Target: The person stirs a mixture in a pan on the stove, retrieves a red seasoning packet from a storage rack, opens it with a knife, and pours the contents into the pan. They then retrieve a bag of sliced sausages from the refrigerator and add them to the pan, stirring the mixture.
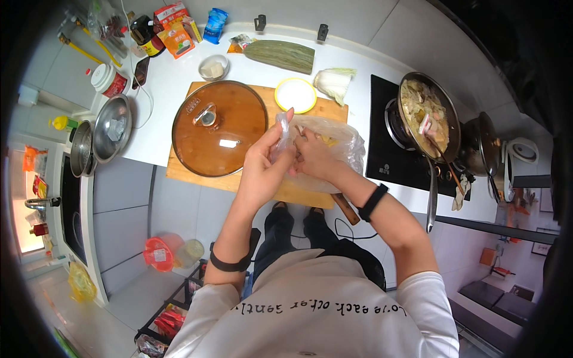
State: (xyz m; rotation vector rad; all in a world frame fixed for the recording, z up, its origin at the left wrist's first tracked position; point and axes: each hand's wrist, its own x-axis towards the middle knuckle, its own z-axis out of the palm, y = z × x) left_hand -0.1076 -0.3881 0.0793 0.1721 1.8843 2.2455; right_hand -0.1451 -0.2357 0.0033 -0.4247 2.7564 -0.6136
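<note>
Over the wooden cutting board [197, 179], my left hand [268, 165] grips the gathered edge of a clear plastic bag [347, 134]. My right hand [315, 154] is at the bag's mouth, its fingers bent; whether they pinch anything is hidden. Something yellow shows through the plastic. A glass lid [201, 147] with a metal rim lies on the board to the left, and a small white plate with a yellow rim [295, 95] sits behind the hands. The brown handle of a tool [345, 209] sticks out from beneath the bag at the board's front edge.
At right, a frying pan with food [425, 114] and a utensil stands on the black cooktop [380, 156]. Behind the board lie a cut green gourd [280, 54], a piece of napa cabbage [335, 84] and a small bowl [214, 67]. A metal basin [112, 129] stands left.
</note>
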